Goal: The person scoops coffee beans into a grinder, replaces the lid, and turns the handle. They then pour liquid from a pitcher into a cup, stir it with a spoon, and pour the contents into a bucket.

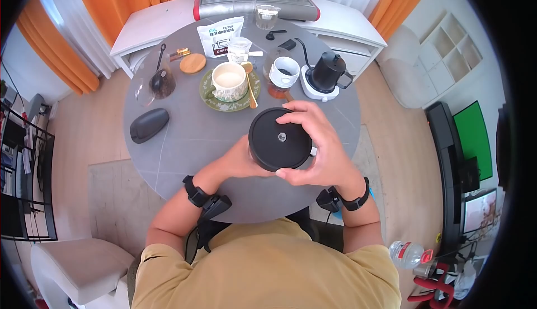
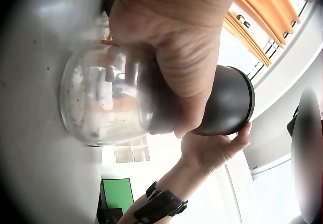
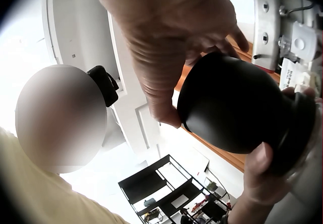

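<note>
A black rounded container with a small metal post at the centre of its round top is held above the near part of the table. In the left wrist view, its black upper part joins a clear glass jar at the table surface. My left hand grips the narrower middle, thumb across it. My right hand holds the top rim between thumb and fingers, seen also on the black body in the right wrist view. The jar's contents are unclear.
Beyond the hands stand a cream cup on a green saucer, a gold spoon, a white dripper and a black kettle. A dark oval object lies left, near a glass vessel.
</note>
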`<action>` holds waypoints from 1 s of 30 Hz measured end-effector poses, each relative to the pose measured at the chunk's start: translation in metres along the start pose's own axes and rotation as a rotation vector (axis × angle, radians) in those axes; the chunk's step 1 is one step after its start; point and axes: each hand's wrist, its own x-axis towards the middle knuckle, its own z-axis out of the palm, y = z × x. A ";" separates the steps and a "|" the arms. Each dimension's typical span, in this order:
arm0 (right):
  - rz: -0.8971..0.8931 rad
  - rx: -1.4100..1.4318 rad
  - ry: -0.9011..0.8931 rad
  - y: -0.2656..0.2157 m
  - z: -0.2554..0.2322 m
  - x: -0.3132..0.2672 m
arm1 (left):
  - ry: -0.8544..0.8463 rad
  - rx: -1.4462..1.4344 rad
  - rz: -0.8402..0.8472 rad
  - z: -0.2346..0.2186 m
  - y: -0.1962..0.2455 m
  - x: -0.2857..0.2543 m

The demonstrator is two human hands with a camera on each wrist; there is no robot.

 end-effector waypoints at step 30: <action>0.405 -0.558 -0.258 0.103 -0.005 -0.067 | 0.041 0.252 -0.139 -0.001 0.002 -0.010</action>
